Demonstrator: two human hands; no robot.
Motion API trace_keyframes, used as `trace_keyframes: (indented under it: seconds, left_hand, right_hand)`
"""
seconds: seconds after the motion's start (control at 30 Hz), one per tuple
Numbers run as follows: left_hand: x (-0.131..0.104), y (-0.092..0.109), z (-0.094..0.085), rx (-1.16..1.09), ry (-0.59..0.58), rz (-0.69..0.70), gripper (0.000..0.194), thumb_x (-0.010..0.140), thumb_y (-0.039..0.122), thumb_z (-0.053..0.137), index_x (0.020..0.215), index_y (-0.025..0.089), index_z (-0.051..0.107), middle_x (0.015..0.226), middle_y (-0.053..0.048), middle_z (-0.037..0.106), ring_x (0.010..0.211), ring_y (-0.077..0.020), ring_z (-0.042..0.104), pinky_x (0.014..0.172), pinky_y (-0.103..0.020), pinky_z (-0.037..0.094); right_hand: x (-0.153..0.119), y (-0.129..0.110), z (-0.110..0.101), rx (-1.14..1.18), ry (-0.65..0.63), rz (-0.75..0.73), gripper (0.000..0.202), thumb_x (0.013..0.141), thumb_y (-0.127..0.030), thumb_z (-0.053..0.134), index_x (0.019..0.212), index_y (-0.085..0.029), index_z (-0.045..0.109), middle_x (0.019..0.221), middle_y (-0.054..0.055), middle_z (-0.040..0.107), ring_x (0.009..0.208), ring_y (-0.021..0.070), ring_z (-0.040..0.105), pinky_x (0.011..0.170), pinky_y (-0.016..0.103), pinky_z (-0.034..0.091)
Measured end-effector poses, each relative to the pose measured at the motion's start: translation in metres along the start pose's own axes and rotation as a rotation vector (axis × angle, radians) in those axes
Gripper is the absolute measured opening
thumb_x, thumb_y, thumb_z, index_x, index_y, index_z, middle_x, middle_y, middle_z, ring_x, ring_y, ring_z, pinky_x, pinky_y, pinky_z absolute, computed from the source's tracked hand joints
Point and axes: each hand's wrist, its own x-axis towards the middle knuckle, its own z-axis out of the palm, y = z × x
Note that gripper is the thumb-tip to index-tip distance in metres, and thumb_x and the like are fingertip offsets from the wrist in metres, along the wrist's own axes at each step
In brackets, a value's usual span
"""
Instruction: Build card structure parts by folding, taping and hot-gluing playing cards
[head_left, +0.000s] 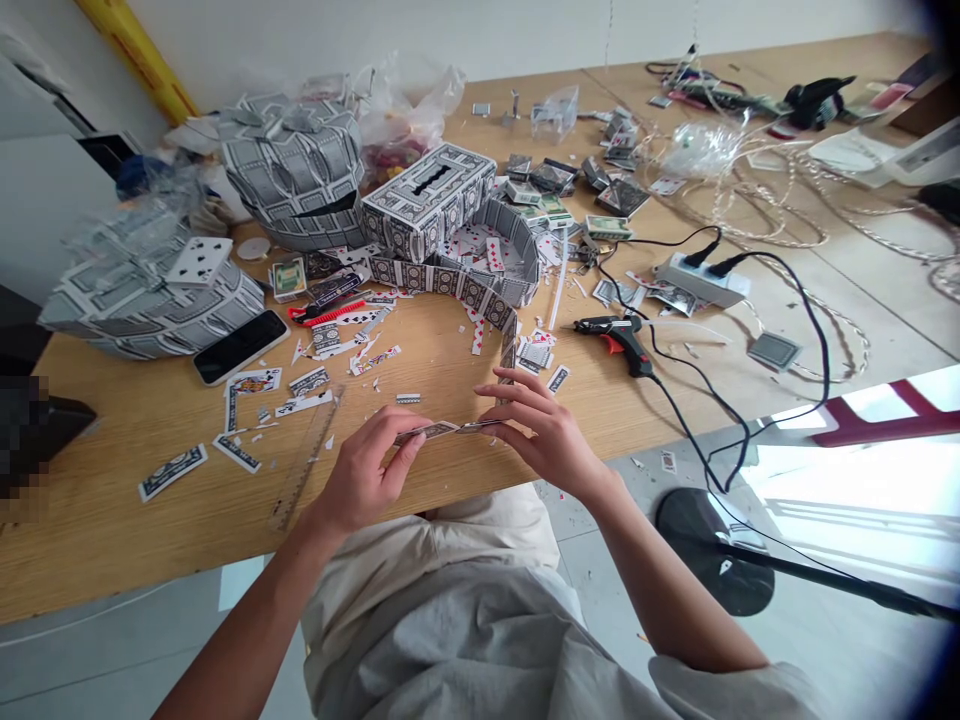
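Observation:
Between thumb and fingers, my left hand pinches one end of a long strip of joined playing cards, near the table's front edge. My right hand grips the same strip a little to the right, thumb below and the other fingers spread above it. From there the strip bends back and curves away over the table toward a card-covered box with a slot. Behind the strip is a low curved container made of cards, with loose cards inside. Card scraps lie left of my hands.
A black glue gun lies to the right, beside a white power strip and its cables. At left are two woven card baskets, a phone, a red cutter and a clear ruler. Card packs lie behind.

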Motion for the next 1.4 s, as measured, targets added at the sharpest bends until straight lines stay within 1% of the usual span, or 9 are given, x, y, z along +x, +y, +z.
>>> trace_keyframes:
  seconds: [0.23, 0.33, 0.47, 0.6, 0.67, 0.83, 0.97, 1.3, 1.4]
  left_hand:
    - [0.001, -0.001, 0.003, 0.011, -0.068, 0.012, 0.024, 0.106, 0.01, 0.059, 0.125, 0.024, 0.065, 0.111, -0.006, 0.075, 0.108, -0.0208, 0.075, 0.096, -0.037, 0.063]
    - [0.002, -0.002, 0.004, 0.038, -0.166, -0.002, 0.024, 0.108, 0.011, 0.054, 0.125, 0.025, 0.064, 0.113, -0.006, 0.075, 0.106, -0.0204, 0.075, 0.094, -0.035, 0.062]
    - [0.004, -0.004, 0.005, 0.166, -0.266, 0.021, 0.026, 0.11, 0.011, 0.048, 0.128, 0.024, 0.062, 0.113, -0.007, 0.075, 0.105, -0.0224, 0.076, 0.09, -0.035, 0.061]
    - [0.004, -0.006, 0.0, 0.307, -0.342, 0.071, 0.025, 0.108, 0.007, 0.048, 0.124, 0.022, 0.061, 0.109, -0.007, 0.074, 0.102, -0.0238, 0.075, 0.086, -0.036, 0.059]
    - [0.005, -0.005, -0.004, 0.355, -0.402, 0.06, 0.026, 0.106, 0.005, 0.048, 0.123, 0.021, 0.061, 0.109, -0.007, 0.074, 0.101, -0.024, 0.075, 0.086, -0.036, 0.058]
    - [0.013, 0.004, -0.013, 0.516, -0.586, 0.021, 0.026, 0.104, 0.002, 0.048, 0.113, 0.02, 0.064, 0.103, -0.006, 0.073, 0.096, -0.0252, 0.073, 0.082, -0.038, 0.056]
    - [0.022, 0.013, -0.015, 0.612, -0.682, 0.015, 0.026, 0.1, -0.001, 0.05, 0.102, 0.02, 0.064, 0.098, -0.006, 0.072, 0.09, -0.0261, 0.071, 0.079, -0.038, 0.055]
    - [0.036, 0.032, -0.018, 0.722, -0.822, -0.044, 0.029, 0.097, -0.007, 0.049, 0.101, 0.019, 0.064, 0.097, -0.007, 0.072, 0.087, -0.0276, 0.074, 0.076, -0.039, 0.055]
    - [0.038, 0.03, -0.016, 0.72, -0.807, -0.048, 0.026, 0.1, -0.004, 0.051, 0.099, 0.019, 0.064, 0.095, -0.006, 0.071, 0.084, -0.027, 0.074, 0.074, -0.038, 0.054]
  right_hand:
    - [0.001, 0.0, 0.0, 0.004, 0.004, -0.024, 0.011, 0.107, -0.022, 0.069, 0.113, -0.026, 0.078, 0.137, 0.009, 0.079, 0.146, 0.034, 0.059, 0.118, 0.061, 0.056]
    - [0.001, 0.0, 0.001, 0.005, 0.002, -0.013, 0.012, 0.108, -0.023, 0.068, 0.113, -0.027, 0.078, 0.137, 0.009, 0.079, 0.146, 0.0343, 0.059, 0.118, 0.062, 0.056]
    - [0.001, 0.001, 0.004, 0.003, -0.001, -0.008, 0.013, 0.108, -0.023, 0.067, 0.112, -0.026, 0.078, 0.137, 0.009, 0.078, 0.147, 0.0345, 0.058, 0.118, 0.063, 0.056]
    - [0.001, 0.0, 0.006, 0.014, 0.012, -0.019, 0.013, 0.108, -0.021, 0.067, 0.111, -0.025, 0.079, 0.135, 0.009, 0.079, 0.146, 0.0339, 0.059, 0.117, 0.061, 0.057]
    - [0.001, -0.001, 0.007, 0.018, 0.008, -0.024, 0.013, 0.108, -0.02, 0.067, 0.11, -0.025, 0.078, 0.135, 0.01, 0.079, 0.146, 0.034, 0.059, 0.116, 0.061, 0.058]
    - [-0.002, 0.001, 0.011, 0.012, -0.005, -0.029, 0.008, 0.106, -0.02, 0.071, 0.11, -0.023, 0.077, 0.135, 0.01, 0.078, 0.147, 0.0345, 0.057, 0.116, 0.06, 0.059]
    - [-0.004, 0.002, 0.015, -0.005, -0.015, -0.032, 0.008, 0.106, -0.019, 0.071, 0.108, -0.023, 0.077, 0.136, 0.009, 0.078, 0.148, 0.0346, 0.057, 0.116, 0.059, 0.059]
    - [-0.005, 0.001, 0.02, -0.013, -0.004, -0.043, 0.006, 0.105, -0.019, 0.072, 0.105, -0.021, 0.076, 0.132, 0.01, 0.08, 0.145, 0.0357, 0.058, 0.115, 0.06, 0.06]
    - [-0.004, -0.001, 0.02, -0.035, -0.022, -0.032, 0.005, 0.106, -0.019, 0.07, 0.105, -0.02, 0.075, 0.132, 0.01, 0.079, 0.146, 0.0358, 0.058, 0.115, 0.059, 0.06]
